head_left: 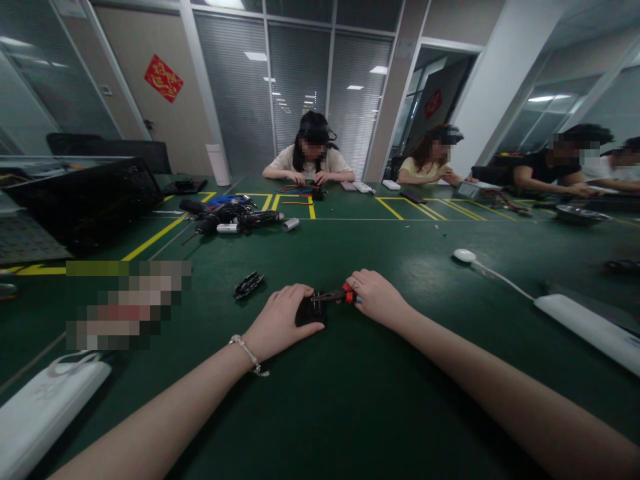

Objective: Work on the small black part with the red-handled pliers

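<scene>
My left hand [281, 321] is closed on a small black part [309, 315], which it steadies on the green table top [320, 400]. Fingers and thumb cover much of the part, so its kind is unclear. In my right hand [376, 297] are long-nosed pliers [331, 295] with red handle grips. Their jaws point left and reach over the upper side of the black part; whether they pinch it I cannot tell. Left of my left hand lies another small black slotted piece [249, 285], apart from both hands.
Screwdrivers and dark tools [227, 217] are piled farther back. A large black case [90, 200] stands at left. White power banks flank me, left [55, 413] and right [590, 330], the right one with a cable to a white mouse-like object [465, 255]. Several people sit across the table.
</scene>
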{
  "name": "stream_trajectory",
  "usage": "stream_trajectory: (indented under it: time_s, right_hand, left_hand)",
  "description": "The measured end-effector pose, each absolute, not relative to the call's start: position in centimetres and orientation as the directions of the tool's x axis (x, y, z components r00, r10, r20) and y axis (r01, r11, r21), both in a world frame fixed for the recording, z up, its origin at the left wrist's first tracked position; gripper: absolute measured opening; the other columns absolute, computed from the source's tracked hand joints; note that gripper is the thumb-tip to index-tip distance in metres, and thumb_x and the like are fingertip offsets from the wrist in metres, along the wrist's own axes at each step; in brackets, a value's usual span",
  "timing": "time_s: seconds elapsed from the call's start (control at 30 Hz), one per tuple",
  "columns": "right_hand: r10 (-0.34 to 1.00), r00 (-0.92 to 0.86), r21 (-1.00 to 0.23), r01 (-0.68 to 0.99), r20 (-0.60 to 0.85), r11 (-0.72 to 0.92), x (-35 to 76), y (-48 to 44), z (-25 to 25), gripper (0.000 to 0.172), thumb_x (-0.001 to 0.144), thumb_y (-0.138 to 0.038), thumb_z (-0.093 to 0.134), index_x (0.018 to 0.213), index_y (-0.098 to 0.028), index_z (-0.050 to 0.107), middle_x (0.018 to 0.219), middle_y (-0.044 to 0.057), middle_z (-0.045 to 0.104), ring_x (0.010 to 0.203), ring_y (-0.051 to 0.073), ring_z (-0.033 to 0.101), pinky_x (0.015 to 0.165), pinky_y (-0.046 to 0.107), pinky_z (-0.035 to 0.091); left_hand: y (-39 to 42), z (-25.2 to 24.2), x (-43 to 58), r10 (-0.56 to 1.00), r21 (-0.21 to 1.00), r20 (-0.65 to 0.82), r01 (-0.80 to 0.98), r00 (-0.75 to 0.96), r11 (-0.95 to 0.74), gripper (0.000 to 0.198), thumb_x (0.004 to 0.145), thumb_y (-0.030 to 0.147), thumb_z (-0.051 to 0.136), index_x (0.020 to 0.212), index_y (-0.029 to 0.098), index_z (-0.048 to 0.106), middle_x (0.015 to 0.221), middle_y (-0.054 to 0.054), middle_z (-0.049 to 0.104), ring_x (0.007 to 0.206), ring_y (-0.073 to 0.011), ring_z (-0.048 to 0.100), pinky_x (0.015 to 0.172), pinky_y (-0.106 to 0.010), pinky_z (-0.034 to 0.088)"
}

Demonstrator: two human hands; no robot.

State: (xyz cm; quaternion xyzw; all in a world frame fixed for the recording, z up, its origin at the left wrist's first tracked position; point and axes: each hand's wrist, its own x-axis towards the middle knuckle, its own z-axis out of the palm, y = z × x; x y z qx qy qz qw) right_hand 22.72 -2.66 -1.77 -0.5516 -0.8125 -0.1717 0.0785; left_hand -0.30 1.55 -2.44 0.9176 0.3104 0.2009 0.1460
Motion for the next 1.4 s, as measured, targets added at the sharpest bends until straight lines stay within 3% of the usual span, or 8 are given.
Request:
stream_trajectory:
  time_s: [0.63, 1.4]
  right_hand:
    - [0.861, -0.393, 0.199, 0.918, 0.323, 0.344, 22.76, -2.71, -1.78, 0.025, 0.066, -0.015, 0.055, 0.090, -0.012, 0.054, 0.084, 0.007, 0.054, 0.074, 0.018, 0.045, 0.067, 0.029, 0.036]
    - [0.862, -0.397, 0.172, 0.917, 0.314, 0.360, 22.78, -2.66, -1.78, 0.025, 0.066, -0.015, 0.055, 0.091, -0.013, 0.053, 0.085, 0.007, 0.053, 0.075, 0.018, 0.046, 0.068, 0.029, 0.037]
  left_hand:
    - [1.60, -2.25, -0.43, 0.626, 0.465, 0.250, 0.475, 0.739, -0.747, 0.050, 0.070, 0.049, 0.057, 0.110, 0.022, 0.043, 0.110, -0.004, 0.050, 0.101, -0.0223, 0.048, 0.087, -0.036, 0.038]
    - [1.53, -2.26, -0.42, 0.625, 0.426, 0.269, 0.491, 0.733, -0.760, 0.052, 0.070, 0.052, 0.055, 0.111, 0.022, 0.043, 0.110, -0.005, 0.051, 0.101, -0.0240, 0.048, 0.086, -0.038, 0.038]
